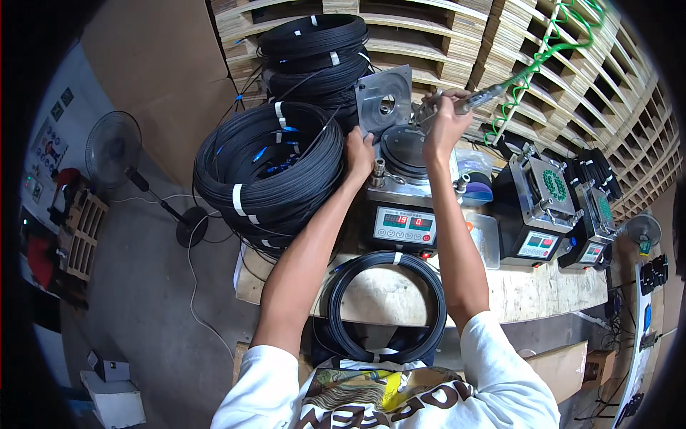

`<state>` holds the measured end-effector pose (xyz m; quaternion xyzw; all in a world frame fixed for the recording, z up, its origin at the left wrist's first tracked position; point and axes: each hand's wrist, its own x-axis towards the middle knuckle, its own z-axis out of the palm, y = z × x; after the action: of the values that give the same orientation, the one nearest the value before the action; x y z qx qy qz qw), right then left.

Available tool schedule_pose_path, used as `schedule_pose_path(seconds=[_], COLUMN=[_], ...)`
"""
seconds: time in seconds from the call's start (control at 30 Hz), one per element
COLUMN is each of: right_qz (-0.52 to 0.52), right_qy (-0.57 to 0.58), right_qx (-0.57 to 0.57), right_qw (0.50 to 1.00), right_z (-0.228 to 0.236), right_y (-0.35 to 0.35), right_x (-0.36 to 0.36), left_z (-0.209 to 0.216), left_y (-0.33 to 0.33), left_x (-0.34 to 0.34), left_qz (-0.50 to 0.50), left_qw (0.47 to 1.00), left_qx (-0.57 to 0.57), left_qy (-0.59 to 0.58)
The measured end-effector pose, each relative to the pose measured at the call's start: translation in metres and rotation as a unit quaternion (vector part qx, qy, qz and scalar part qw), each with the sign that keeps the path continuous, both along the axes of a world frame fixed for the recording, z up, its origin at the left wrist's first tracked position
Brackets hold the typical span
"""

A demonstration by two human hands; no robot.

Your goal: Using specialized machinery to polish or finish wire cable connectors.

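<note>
Near the bench's back, my left hand point(360, 152) is closed on the lower edge of a square metal plate point(371, 113) with a round hole in its middle. The plate stands tilted up beside the dark round disc point(405, 146) of a polishing machine point(404, 227). My right hand point(447, 127) grips a metal air blow gun point(480, 99) above the disc's right side. From its rear end runs a green coiled hose point(543, 58). The gun's front end is partly hidden by my fingers, so where its nozzle points is hard to see.
Tall stacks of black cable coils point(214, 171) stand to the left. One black cable coil point(336, 304) lies at the bench's front edge. Two similar machines point(532, 243) are on the right, near a clear plastic tray point(488, 247). Wooden pallets point(421, 39) rise behind; a fan point(114, 149) stands left.
</note>
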<state>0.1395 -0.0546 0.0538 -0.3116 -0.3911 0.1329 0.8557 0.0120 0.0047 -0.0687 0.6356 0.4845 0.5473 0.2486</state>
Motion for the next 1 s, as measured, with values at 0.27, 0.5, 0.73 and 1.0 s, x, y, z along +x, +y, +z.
schedule_pose_path(seconds=[0.27, 0.5, 0.73, 1.0], right_qz=[0.003, -0.019, 0.059, 0.095], right_qy=[-0.091, -0.071, 0.029, 0.015], right_qx=[-0.116, -0.076, -0.121, -0.172], right_qw=[0.989, 0.994, 0.99, 0.98], right_z=[-0.001, -0.012, 0.012, 0.005], right_y=[-0.006, 0.003, -0.051, -0.107], right_x=[0.003, 0.035, 0.068, 0.101], left_z=[-0.003, 0.0, 0.039, 0.11], left_y=[0.005, 0.002, -0.027, -0.075], left_x=[-0.014, -0.009, -0.017, -0.002], left_qz=[0.009, -0.003, -0.04, -0.244], left_qw=[1.0, 1.0, 0.985, 0.916], left_qx=[0.003, -0.013, -0.11, 0.2], left_qy=[-0.014, -0.01, -0.123, 0.247])
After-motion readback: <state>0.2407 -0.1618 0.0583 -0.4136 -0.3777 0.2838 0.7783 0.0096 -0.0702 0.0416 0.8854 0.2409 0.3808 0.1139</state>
